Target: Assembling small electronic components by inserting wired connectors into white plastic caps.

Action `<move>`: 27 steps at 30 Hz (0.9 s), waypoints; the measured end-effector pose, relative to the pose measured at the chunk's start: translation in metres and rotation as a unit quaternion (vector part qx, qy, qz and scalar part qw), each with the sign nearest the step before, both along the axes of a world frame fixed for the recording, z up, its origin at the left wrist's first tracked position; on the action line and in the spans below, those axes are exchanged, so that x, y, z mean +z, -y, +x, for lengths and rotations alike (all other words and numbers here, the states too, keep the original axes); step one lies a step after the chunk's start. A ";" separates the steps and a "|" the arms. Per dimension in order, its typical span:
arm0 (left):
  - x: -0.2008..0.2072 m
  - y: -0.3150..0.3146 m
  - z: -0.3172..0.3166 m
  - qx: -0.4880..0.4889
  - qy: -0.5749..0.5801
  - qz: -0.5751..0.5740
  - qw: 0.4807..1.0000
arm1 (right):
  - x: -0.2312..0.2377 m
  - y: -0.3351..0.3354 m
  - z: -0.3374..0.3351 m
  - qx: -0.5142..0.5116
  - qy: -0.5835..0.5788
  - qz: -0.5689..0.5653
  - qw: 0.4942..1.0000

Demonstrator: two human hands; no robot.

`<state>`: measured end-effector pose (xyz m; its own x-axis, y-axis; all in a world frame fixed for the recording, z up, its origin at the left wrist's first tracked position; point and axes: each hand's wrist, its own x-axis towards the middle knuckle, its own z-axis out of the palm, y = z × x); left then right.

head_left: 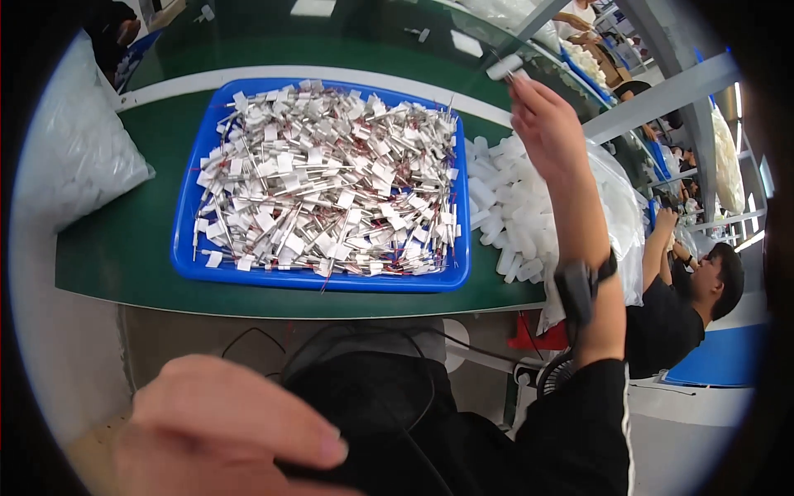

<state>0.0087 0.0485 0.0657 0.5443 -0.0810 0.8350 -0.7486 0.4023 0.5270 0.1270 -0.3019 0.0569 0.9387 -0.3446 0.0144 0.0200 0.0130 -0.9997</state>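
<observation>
My right hand [546,124] reaches to the far right, over the green belt. Its fingertips pinch a small white plastic piece [504,67]. My left hand [223,413] looms large and blurred at the lower left, near the camera. Its fingers look bent, but blur hides whether they hold anything. A blue tray [322,283] in the middle is heaped with thin silvery metal rods [314,182] bearing white tags and red wires. White translucent plastic tubes [517,207] spill from a clear plastic bag [612,207] right of the tray, beneath my right forearm.
A full translucent bag [83,140] stands at the left. Beyond a pale rail, the green belt [273,37] carries a few small white pieces [419,34]. Grey metal frame bars [662,99] rise at the right. A person in black [674,314] sits further right; others work beyond.
</observation>
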 end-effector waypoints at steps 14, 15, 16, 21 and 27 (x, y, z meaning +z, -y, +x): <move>-0.014 -0.028 0.024 0.048 -0.118 0.175 0.976 | -0.018 0.041 0.018 0.205 -0.128 -0.580 0.778; -0.023 -0.027 0.026 0.040 -0.141 0.219 0.965 | -0.011 0.033 0.015 0.189 -0.121 -0.561 0.797; -0.029 -0.022 0.026 0.048 -0.144 0.254 0.955 | -0.004 0.023 0.007 0.130 -0.057 -0.568 0.811; -0.044 0.010 0.023 0.171 -0.114 0.348 0.915 | 0.009 -0.113 -0.069 0.176 0.071 -0.352 0.917; -0.057 -0.004 0.025 0.295 -0.036 0.285 0.911 | 0.001 -0.167 -0.079 0.316 0.010 -0.136 0.939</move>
<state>0.0334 0.0522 0.0083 0.6861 -0.1660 0.7084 -0.7005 -0.4137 0.5815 0.0480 -0.1345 0.0577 0.9531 0.2998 0.0416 0.1135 -0.2266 -0.9673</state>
